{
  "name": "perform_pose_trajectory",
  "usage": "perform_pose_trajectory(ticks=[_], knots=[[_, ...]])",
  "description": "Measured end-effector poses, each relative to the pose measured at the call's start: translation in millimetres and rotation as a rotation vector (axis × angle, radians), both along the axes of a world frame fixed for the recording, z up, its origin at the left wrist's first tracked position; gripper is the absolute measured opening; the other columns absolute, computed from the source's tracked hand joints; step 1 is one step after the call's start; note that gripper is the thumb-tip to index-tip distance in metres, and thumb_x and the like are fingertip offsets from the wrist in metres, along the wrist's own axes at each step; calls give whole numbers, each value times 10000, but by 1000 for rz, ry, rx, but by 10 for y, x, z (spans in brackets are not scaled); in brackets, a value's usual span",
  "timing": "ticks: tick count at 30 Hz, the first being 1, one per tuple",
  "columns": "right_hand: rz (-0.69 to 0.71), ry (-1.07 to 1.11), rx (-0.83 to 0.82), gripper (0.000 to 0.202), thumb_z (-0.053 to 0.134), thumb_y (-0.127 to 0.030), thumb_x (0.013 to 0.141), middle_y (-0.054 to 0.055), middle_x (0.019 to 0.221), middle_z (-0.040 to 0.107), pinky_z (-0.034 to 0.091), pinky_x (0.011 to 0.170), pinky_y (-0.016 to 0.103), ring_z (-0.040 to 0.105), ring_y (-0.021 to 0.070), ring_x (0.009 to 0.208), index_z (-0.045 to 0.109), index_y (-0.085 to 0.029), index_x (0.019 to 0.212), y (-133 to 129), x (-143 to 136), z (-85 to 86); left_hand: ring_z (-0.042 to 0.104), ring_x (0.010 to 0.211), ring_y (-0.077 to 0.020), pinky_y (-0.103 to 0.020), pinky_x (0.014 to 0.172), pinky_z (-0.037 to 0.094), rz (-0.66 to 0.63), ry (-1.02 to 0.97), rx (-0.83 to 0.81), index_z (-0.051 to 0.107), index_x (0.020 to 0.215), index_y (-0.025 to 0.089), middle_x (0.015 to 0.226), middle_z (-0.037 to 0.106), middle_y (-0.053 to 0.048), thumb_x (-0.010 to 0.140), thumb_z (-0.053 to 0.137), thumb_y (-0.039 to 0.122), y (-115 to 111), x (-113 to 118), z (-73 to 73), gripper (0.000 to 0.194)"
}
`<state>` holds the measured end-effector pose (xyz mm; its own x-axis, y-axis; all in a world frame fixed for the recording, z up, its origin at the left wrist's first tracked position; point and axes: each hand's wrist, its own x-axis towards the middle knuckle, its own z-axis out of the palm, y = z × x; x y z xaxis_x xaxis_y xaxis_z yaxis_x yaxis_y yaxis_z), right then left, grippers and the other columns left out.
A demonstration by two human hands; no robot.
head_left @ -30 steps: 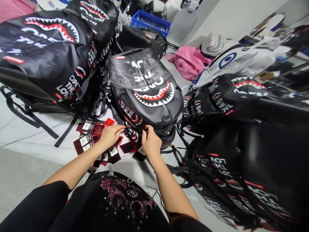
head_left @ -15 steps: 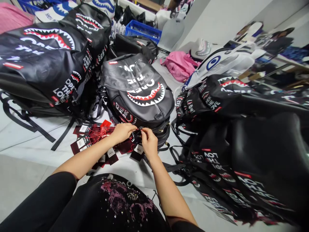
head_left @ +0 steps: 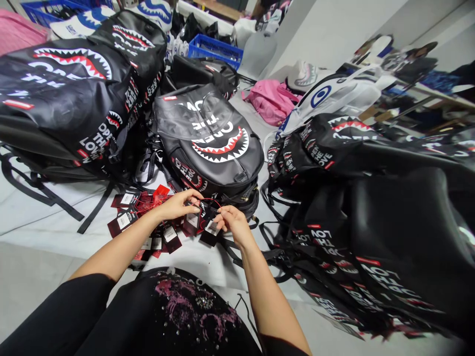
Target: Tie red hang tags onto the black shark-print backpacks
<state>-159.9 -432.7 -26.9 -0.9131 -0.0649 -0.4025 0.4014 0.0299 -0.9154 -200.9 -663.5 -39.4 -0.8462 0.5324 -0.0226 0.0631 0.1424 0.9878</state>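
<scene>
A black backpack (head_left: 222,116) with a printed shark mouth lies in front of me. At its near edge a thin red tag string (head_left: 212,200) stretches between my two hands. My left hand (head_left: 178,204) is closed on a dark hang tag (head_left: 192,222) with its fingers at the string's left end. My right hand (head_left: 234,221) pinches the right end of the string between thumb and forefinger. Just below it rests another tag (head_left: 211,231) with a white label. A pile of dark red hang tags (head_left: 124,220) with tangled red strings spreads left of my left hand.
Several black printed backpacks stand at left (head_left: 67,94) and in a big heap at right (head_left: 393,247). Beyond the middle backpack are a pink bag (head_left: 270,101), a white bag (head_left: 341,99) and a blue crate (head_left: 215,48). Loose straps (head_left: 94,210) trail over the white table (head_left: 33,212).
My hands were close together at the backpack's edge. They have since moved apart, the right one rightward and down, and a red string now shows between them.
</scene>
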Motion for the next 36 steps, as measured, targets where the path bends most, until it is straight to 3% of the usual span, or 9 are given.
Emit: perform_pose_trajectory(ticks=[4, 9, 12, 17, 20, 23, 27, 31, 36], knots=[[-1, -69, -163, 326, 773, -392, 604, 46, 764, 681, 351, 440, 182, 575, 111, 583, 618, -163, 777, -4, -39, 66, 604, 999, -166, -307, 860, 498, 153, 50, 92, 561, 1117, 185, 1047, 639, -59, 765, 668, 237, 14, 81, -80, 372], [91, -122, -210, 298, 814, -348, 578, -48, 581, 496, 248, 399, 163, 397, 53, 484, 656, -161, 747, 33, -86, 131, 628, 816, -153, -290, 749, 514, 441, 68, 122, 631, 915, 159, 880, 665, -40, 767, 668, 274, 123, 117, -180, 191], [131, -168, -295, 314, 827, -344, 570, -46, 617, 513, 250, 403, 165, 393, 45, 474, 627, -166, 735, 19, -108, 145, 623, 819, -161, -307, 763, 508, 572, 227, 103, 654, 847, 171, 857, 668, -45, 797, 650, 319, 175, 155, -168, 156], [43, -102, -347, 332, 830, -370, 571, -16, 715, 589, 291, 414, 166, 456, 59, 524, 604, -179, 721, -146, -110, 139, 579, 981, -193, -385, 889, 424, 432, 678, -201, 703, 860, 232, 999, 687, -60, 886, 560, 321, 228, 261, -53, 171], [-60, 0, -265, 323, 818, -385, 577, -21, 675, 577, 314, 431, 172, 487, 80, 563, 614, -186, 728, -279, -100, 96, 559, 1010, -202, -407, 913, 367, 343, 790, -378, 716, 884, 267, 1032, 697, -43, 905, 526, 301, 279, 305, -2, 194], [-173, 74, -181, 318, 806, -396, 567, -31, 626, 551, 318, 443, 179, 464, 79, 547, 617, -182, 707, -381, -87, 26, 586, 907, -175, -371, 870, 384, 292, 741, -347, 714, 903, 256, 956, 717, -33, 913, 522, 320, 352, 303, 6, 203], [-274, 116, -146, 313, 776, -415, 577, -19, 686, 576, 347, 472, 203, 455, 83, 557, 614, -184, 711, -432, -78, -37, 595, 792, -147, -308, 787, 440, 370, 525, -183, 707, 838, 223, 845, 714, -19, 891, 563, 331, 428, 245, -41, 188], [-304, 131, -96, 313, 754, -435, 584, -16, 667, 571, 341, 479, 222, 419, 87, 538, 609, -185, 705, -460, -85, -59, 580, 727, -143, -282, 725, 439, 386, 384, -235, 711, 799, 220, 765, 695, 1, 830, 643, 303, 450, 207, -102, 112], [-342, 207, -42, 293, 721, -430, 610, -1, 714, 601, 401, 555, 245, 481, 115, 613, 614, -180, 719, -522, -107, -126, 596, 768, -146, -289, 762, 425, 371, 372, -259, 722, 796, 225, 803, 718, 9, 830, 646, 265, 470, 196, -144, 92]])
